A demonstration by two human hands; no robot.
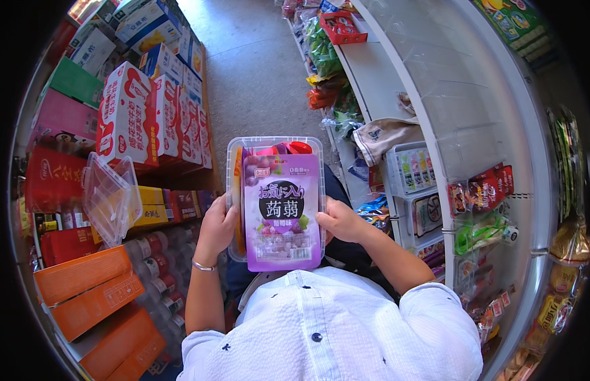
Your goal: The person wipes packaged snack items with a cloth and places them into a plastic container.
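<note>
In front of my torso I hold a clear plastic container point(231, 166) between both hands. My left hand point(218, 228) grips its left wall, thumb up near the rim. On the opposite side my right hand point(341, 220) clasps the right wall, its thumb at the edge of a purple snack pouch point(281, 245). The pouch bears printed writing and pictures of grapes; it lies over the container's opening, and its lower end sticks out past the near rim. Red and pink packages point(300, 146) show behind it at the far end, with an orange-yellow one point(238, 190) along the left wall.
At left, a clear plastic lid or tray point(111, 200) leans against stacked drink cartons point(126, 114); orange boxes point(90, 281) and shrink-wrapped bottles point(157, 266) are nearer. White shelving point(433, 124) on the right carries a cloth point(385, 135), clear bins point(413, 169) and bagged snacks. Grey floor point(252, 81) runs ahead.
</note>
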